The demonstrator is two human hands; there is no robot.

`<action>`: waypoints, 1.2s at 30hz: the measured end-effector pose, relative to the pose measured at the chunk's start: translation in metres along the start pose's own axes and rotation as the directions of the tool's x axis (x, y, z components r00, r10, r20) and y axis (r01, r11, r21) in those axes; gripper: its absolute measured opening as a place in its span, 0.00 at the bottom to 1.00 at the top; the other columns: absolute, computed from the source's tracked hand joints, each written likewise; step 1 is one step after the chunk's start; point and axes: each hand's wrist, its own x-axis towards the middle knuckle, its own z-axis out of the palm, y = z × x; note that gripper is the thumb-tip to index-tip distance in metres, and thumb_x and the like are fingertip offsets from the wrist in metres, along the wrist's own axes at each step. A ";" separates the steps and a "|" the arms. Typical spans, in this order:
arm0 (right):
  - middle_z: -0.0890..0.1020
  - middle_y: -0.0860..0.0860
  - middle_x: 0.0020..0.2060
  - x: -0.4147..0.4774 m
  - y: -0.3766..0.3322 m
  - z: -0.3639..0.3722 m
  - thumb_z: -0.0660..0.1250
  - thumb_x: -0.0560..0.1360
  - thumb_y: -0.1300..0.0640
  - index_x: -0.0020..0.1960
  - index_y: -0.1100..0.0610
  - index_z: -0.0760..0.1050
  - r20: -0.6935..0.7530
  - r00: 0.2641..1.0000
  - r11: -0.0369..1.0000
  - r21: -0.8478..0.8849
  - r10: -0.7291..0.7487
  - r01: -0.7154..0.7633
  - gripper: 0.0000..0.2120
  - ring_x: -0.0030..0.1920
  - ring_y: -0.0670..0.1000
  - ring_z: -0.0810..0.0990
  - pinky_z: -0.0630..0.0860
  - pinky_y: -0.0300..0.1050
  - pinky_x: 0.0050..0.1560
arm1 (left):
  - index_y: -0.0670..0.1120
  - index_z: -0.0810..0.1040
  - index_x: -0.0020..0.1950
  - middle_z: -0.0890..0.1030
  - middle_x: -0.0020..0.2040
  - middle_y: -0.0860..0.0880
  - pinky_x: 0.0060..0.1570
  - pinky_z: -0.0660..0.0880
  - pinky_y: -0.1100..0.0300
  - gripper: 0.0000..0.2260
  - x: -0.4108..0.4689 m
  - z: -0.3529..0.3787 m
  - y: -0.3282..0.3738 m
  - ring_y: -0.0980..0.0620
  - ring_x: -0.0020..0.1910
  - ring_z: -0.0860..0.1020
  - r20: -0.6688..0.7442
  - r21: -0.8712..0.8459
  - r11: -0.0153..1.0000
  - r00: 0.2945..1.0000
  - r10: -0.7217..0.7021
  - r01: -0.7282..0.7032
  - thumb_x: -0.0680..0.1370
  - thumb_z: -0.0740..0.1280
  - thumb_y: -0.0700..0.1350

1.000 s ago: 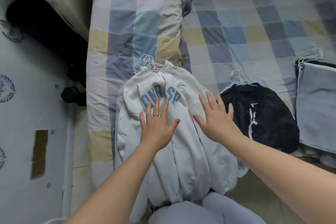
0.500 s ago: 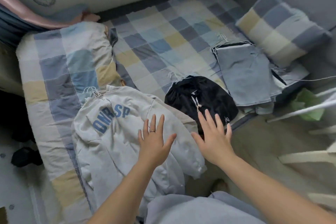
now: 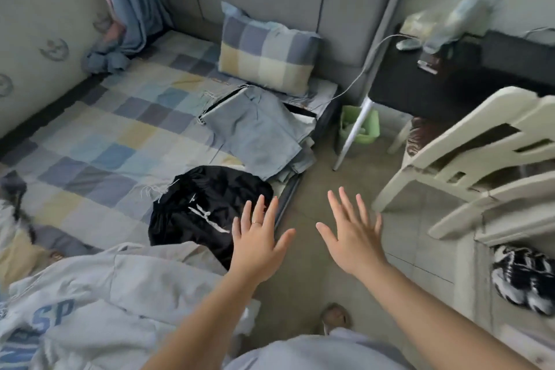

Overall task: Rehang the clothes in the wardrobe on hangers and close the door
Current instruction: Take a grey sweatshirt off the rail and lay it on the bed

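Observation:
A white hoodie (image 3: 99, 303) with blue letters lies on the bed at the lower left. Beyond it a black garment (image 3: 198, 207) with a white drawstring lies on a hanger near the bed's edge. Farther back sits a stack of grey-blue clothes (image 3: 255, 123) on hangers. My left hand (image 3: 258, 240) hovers over the black garment's right edge, fingers spread, holding nothing. My right hand (image 3: 351, 234) is spread over the floor, also empty. No wardrobe is in view.
The bed with a checked sheet (image 3: 99, 141) fills the left, a checked pillow (image 3: 267, 54) at its head. A cream plastic chair (image 3: 468, 153) stands at right, a green bin (image 3: 360, 126) and a dark side table (image 3: 435, 84) behind. Shoes (image 3: 525, 279) lie at far right.
The view has swung right, from the hoodie toward the bed's head and the floor. Both hands lifted off the hoodie and moved right, still spread and empty.

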 end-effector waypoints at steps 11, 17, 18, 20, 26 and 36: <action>0.38 0.42 0.79 -0.033 0.283 -0.096 0.43 0.78 0.32 0.78 0.41 0.36 -0.176 0.900 0.917 0.065 0.398 -0.393 0.33 0.79 0.53 0.38 0.38 0.67 0.74 | 0.62 0.41 0.80 0.44 0.82 0.54 0.77 0.40 0.42 0.37 0.096 0.091 0.299 0.49 0.80 0.38 0.174 0.074 0.854 0.850 0.497 -0.515 0.73 0.39 0.75; 0.41 0.43 0.80 -0.079 0.371 -0.133 0.46 0.80 0.34 0.79 0.42 0.38 -0.302 0.753 0.808 0.138 0.585 -0.573 0.33 0.79 0.54 0.40 0.40 0.67 0.74 | 0.65 0.34 0.78 0.41 0.82 0.55 0.74 0.33 0.44 0.34 0.112 0.135 0.428 0.50 0.79 0.35 0.263 0.059 0.655 0.645 0.717 -0.753 0.74 0.37 0.76; 0.42 0.43 0.80 -0.087 0.382 -0.140 0.46 0.80 0.34 0.79 0.42 0.39 -0.324 0.728 0.792 0.141 0.604 -0.594 0.32 0.79 0.55 0.41 0.40 0.67 0.74 | 0.65 0.34 0.77 0.41 0.82 0.55 0.74 0.32 0.45 0.34 0.114 0.142 0.448 0.50 0.79 0.34 0.271 0.047 0.618 0.606 0.748 -0.784 0.75 0.38 0.75; 0.44 0.43 0.80 -0.100 0.404 -0.155 0.46 0.80 0.34 0.79 0.42 0.41 -0.383 0.674 0.761 0.137 0.632 -0.635 0.32 0.80 0.55 0.44 0.42 0.68 0.73 | 0.65 0.33 0.77 0.39 0.81 0.56 0.73 0.32 0.45 0.33 0.120 0.155 0.490 0.52 0.77 0.31 0.276 0.023 0.542 0.526 0.804 -0.840 0.76 0.40 0.75; 0.41 0.43 0.80 -0.132 0.471 -0.223 0.45 0.79 0.34 0.80 0.43 0.42 -0.532 0.499 0.647 0.125 0.684 -0.752 0.33 0.79 0.54 0.40 0.39 0.66 0.73 | 0.63 0.37 0.79 0.40 0.82 0.54 0.75 0.33 0.45 0.33 0.132 0.175 0.638 0.51 0.79 0.33 0.234 -0.065 0.329 0.306 0.923 -0.942 0.78 0.41 0.72; 0.41 0.40 0.79 -0.154 0.582 -0.356 0.45 0.80 0.34 0.80 0.42 0.41 -0.745 0.229 0.457 0.113 0.626 -0.882 0.32 0.79 0.53 0.40 0.39 0.64 0.74 | 0.59 0.46 0.81 0.46 0.82 0.55 0.77 0.42 0.43 0.33 0.135 0.195 0.887 0.49 0.80 0.40 0.036 -0.205 -0.008 -0.016 0.999 -0.979 0.78 0.46 0.69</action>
